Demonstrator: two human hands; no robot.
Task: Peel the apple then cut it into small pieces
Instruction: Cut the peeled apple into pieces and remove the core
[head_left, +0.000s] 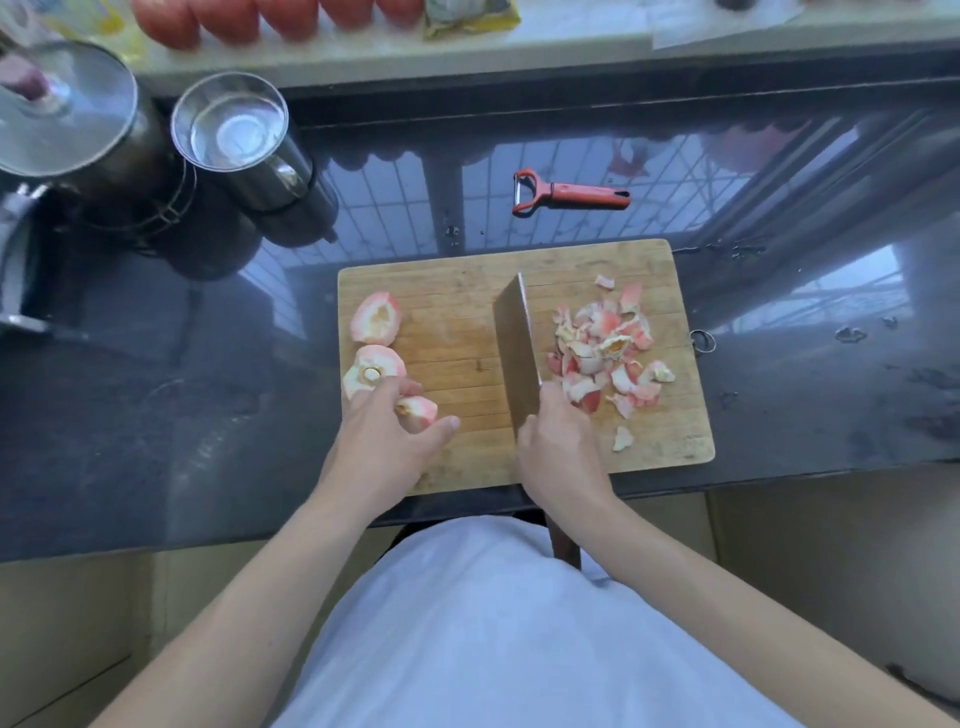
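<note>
A wooden cutting board (457, 291) lies on the dark counter. On its left side sit two large peeled apple pieces, one (375, 318) farther away and one (371, 370) nearer. My left hand (384, 431) grips a third apple piece (418, 411) near the board's front left. My right hand (558, 441) holds the handle of a cleaver (517, 343), whose blade stands upright on its edge across the middle of the board. A heap of pink apple peels and small bits (605, 353) lies right of the blade.
A red peeler (569, 193) lies on the counter behind the board. A steel cup (234, 130) and a lidded steel pot (62, 109) stand at the far left. Red apples (228, 18) line the ledge at the back. The counter's front edge runs just below the board.
</note>
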